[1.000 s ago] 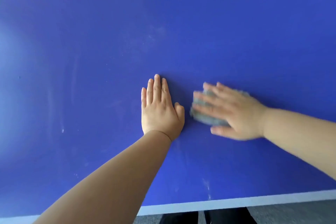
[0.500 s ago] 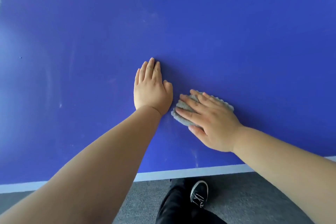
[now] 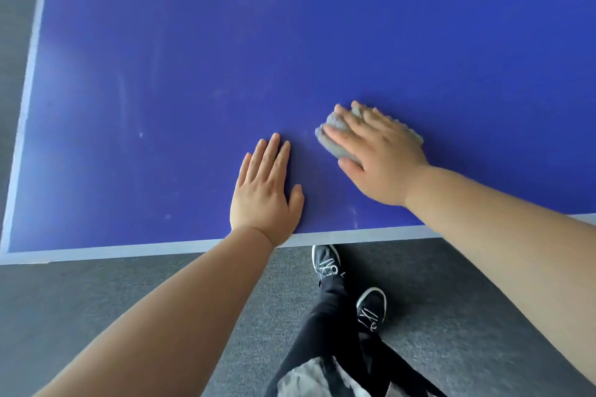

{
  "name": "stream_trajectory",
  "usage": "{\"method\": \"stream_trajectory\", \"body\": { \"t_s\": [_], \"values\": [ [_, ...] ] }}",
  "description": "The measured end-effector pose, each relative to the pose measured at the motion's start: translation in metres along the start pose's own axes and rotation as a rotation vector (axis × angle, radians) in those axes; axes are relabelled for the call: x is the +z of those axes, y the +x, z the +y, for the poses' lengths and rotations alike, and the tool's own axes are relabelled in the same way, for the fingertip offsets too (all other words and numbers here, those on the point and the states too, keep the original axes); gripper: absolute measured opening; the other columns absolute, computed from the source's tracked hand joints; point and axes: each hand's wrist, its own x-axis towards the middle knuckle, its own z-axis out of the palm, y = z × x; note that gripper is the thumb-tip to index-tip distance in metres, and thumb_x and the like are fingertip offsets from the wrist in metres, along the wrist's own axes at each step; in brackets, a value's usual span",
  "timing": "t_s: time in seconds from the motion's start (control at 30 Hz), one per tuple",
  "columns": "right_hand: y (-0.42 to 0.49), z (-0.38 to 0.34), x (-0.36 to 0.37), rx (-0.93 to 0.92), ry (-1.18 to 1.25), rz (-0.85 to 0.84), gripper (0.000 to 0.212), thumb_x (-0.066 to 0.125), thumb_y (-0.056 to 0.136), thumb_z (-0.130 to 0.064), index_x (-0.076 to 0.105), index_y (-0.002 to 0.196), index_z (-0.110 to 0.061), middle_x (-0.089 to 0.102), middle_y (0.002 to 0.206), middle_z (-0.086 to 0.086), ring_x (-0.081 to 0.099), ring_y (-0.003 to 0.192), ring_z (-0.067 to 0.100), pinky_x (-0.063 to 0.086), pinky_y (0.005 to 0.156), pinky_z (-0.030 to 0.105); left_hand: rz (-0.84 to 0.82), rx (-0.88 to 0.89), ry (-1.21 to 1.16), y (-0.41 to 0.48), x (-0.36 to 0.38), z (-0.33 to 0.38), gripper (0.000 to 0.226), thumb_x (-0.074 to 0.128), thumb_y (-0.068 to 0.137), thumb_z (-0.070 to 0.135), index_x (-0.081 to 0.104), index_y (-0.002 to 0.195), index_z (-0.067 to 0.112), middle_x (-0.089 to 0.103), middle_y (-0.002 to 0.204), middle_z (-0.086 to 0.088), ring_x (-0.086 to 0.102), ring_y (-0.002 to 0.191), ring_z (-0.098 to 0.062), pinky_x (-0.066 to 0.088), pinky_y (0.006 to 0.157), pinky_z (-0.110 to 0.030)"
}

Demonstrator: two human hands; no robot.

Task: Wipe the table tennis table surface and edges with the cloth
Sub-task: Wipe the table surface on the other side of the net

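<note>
Count: one blue table (image 3: 193,42). One grey cloth (image 3: 335,142), under the right hand (image 3: 380,158). One left hand (image 3: 264,196). Two shoes (image 3: 325,263), below both hands.

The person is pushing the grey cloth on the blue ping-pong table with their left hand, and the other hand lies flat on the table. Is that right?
Not quite: the hand is wrong. The head view shows the right hand pushing the grey cloth on the blue table tennis table, and the left hand lying flat on the table.
</note>
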Motion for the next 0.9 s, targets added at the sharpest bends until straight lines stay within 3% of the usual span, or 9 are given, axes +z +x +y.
{"method": "stream_trajectory", "body": {
  "t_s": [0.13,0.23,0.3,0.4,0.47,0.6,0.7,0.77,0.9],
  "values": [
    [-0.084,-0.044,0.020,-0.308,0.038,-0.041,0.054,0.041,0.106,-0.035,0.035,0.160,-0.034,0.023,0.171,0.000,0.022,0.157,0.029,0.019,0.128,0.047,0.025,0.007,-0.015,0.000,-0.001,0.001,0.072,0.037,0.097,0.043,0.027,0.164,0.018,0.016,0.173,0.001,0.010,0.160,-0.019,0.009,0.130,-0.042],
    [-0.078,-0.029,0.014,-0.425,-0.026,-0.084,0.056,0.039,0.105,-0.033,0.037,0.160,-0.028,0.029,0.169,0.005,0.032,0.154,0.031,0.025,0.126,0.049,0.027,0.003,-0.028,0.001,-0.001,0.001,0.071,0.036,0.097,0.042,0.028,0.164,0.018,0.016,0.173,0.001,0.010,0.160,-0.019,0.010,0.130,-0.043],
    [-0.044,-0.006,0.006,-0.295,-0.069,-0.028,0.062,0.038,0.102,-0.039,0.037,0.161,-0.020,0.031,0.167,0.011,0.034,0.152,0.037,0.026,0.125,0.052,0.038,0.007,-0.049,0.001,-0.001,-0.001,0.071,0.036,0.096,0.041,0.030,0.163,0.018,0.018,0.173,0.001,0.012,0.160,-0.020,0.011,0.130,-0.042],
    [0.006,0.013,-0.006,0.089,-0.025,-0.014,0.070,0.039,0.103,-0.049,0.023,0.164,-0.021,0.019,0.171,0.012,0.020,0.156,0.039,0.016,0.128,0.051,0.063,-0.010,-0.077,0.000,0.001,-0.001,0.070,0.035,0.096,0.039,0.033,0.162,0.018,0.021,0.172,0.001,0.015,0.160,-0.020,0.011,0.130,-0.043],
    [0.006,-0.005,-0.001,0.156,-0.019,0.003,0.071,0.040,0.101,-0.054,0.025,0.164,-0.024,0.020,0.171,0.011,0.020,0.156,0.039,0.015,0.128,0.051,0.069,-0.074,-0.081,0.000,0.001,0.000,0.071,0.033,0.094,0.038,0.031,0.163,0.018,0.020,0.172,0.001,0.013,0.160,-0.020,0.009,0.130,-0.044],
    [-0.081,-0.071,0.022,-0.261,0.022,-0.053,0.062,0.044,0.101,-0.040,0.033,0.161,-0.033,0.023,0.171,0.003,0.020,0.157,0.033,0.018,0.127,0.051,0.061,-0.144,-0.082,-0.002,-0.001,0.002,0.075,0.030,0.092,0.039,0.030,0.163,0.015,0.019,0.172,-0.001,0.012,0.160,-0.021,0.006,0.130,-0.045],
    [-0.095,-0.065,0.024,-0.467,0.036,-0.130,0.056,0.045,0.104,-0.030,0.037,0.160,-0.032,0.027,0.170,0.001,0.025,0.156,0.028,0.026,0.126,0.049,0.066,-0.134,-0.084,0.000,-0.002,0.001,0.076,0.027,0.091,0.040,0.031,0.163,0.015,0.020,0.172,-0.002,0.012,0.160,-0.022,0.005,0.130,-0.044],
    [-0.065,-0.041,0.017,-0.374,-0.004,-0.082,0.056,0.040,0.105,-0.030,0.037,0.161,-0.024,0.030,0.169,0.006,0.032,0.154,0.032,0.030,0.124,0.050,0.050,-0.125,-0.076,0.000,-0.002,0.000,0.077,0.026,0.091,0.040,0.029,0.163,0.015,0.018,0.173,-0.001,0.010,0.160,-0.021,0.004,0.130,-0.043],
    [0.016,0.005,-0.004,0.203,0.044,0.028,0.070,0.038,0.103,-0.041,0.019,0.164,-0.010,0.017,0.170,0.019,0.020,0.156,0.040,0.018,0.127,0.050,0.021,-0.119,-0.066,0.000,-0.002,-0.001,0.077,0.023,0.092,0.041,0.024,0.165,0.016,0.013,0.174,0.001,0.004,0.161,-0.019,0.001,0.130,-0.043]
  ]
}}
